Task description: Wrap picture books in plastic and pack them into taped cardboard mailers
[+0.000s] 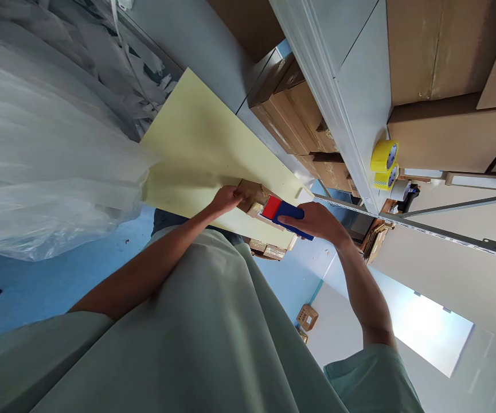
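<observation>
A small brown cardboard box point(251, 189) lies on the pale yellow tabletop point(200, 137), close to its near edge. My left hand point(226, 199) is closed at the box's left end, fingers curled against the cardboard. In my right hand point(316, 221) is a blue-and-red tape dispenser point(289, 212), gripped by its blue body. Its red end is over the right part of the box and hides some of it. Whether the dispenser touches the box I cannot tell.
Clear plastic-wrapped material point(50, 149) bulges at the left. Brown cartons point(295, 115) stand behind the table, beneath a white shelf point(338, 109) holding yellow tape rolls point(384, 155) and larger boxes point(449, 51). Small boxes point(273, 251) sit below the table's near edge.
</observation>
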`<state>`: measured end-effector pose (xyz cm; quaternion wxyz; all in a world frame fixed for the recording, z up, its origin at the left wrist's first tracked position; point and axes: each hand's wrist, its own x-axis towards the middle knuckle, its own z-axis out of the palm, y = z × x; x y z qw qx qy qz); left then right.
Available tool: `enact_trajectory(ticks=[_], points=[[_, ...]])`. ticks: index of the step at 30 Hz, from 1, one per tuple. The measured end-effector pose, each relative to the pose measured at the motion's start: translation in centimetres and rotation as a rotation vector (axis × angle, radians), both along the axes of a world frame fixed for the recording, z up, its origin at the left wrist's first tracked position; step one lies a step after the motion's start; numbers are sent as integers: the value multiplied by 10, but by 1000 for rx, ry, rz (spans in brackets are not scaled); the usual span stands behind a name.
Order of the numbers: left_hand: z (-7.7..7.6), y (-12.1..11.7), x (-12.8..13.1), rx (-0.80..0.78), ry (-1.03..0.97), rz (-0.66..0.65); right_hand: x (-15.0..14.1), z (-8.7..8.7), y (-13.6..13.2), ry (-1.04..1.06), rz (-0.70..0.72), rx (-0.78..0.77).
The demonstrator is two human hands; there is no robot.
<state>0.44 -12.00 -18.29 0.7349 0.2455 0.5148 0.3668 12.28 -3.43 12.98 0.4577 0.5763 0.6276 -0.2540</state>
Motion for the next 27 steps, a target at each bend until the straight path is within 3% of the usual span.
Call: enact_trajectory(ticks=[3, 7, 10, 14, 16, 20, 27], points=[[0, -4, 2, 58, 246, -52, 0, 0, -1, -1, 3, -3], [3, -8, 1, 55, 366, -79, 0, 2, -4, -9, 8, 2], [13, -10, 0, 172, 349, -5, 3, 2, -7, -22, 7, 14], [33, -16, 4, 341, 162, 55, 7, 1, -10, -2, 1, 10], [41, -18, 6, 413, 141, 1, 8, 0, -11, 0, 15, 14], [50, -13, 7, 597, 300, -158, 4, -1, -14, -23, 87, 30], [47, -1, 13, 735, 492, -354, -1, -1, -22, -53, 192, 41]])
